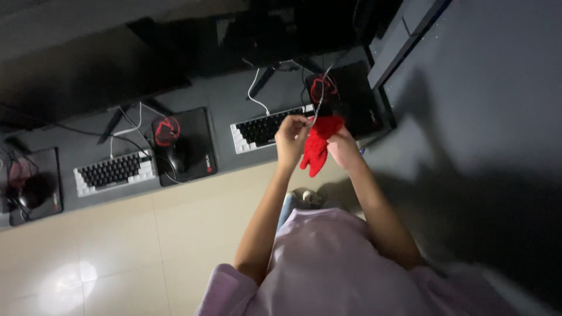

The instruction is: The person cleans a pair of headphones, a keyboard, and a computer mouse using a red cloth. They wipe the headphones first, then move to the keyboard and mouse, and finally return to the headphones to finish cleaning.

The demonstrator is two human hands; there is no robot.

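Above the dark surface [234, 111], the right hand [342, 146] gripped a red cloth [318, 147] while the left hand [291, 137] pinched a thin cable [319, 96]; wiping it seemingly came next.

A bright red soft cloth [317, 149] hangs between the hands. The two computer keyboards [115, 171] have black keys framed by white edge keys. The flat black mouse mats [196, 146] carry a red swirl emblem. The person's loose short-sleeved shirt [328, 269] is pale lilac, and the glossy floor tiles [117, 251] are cream.
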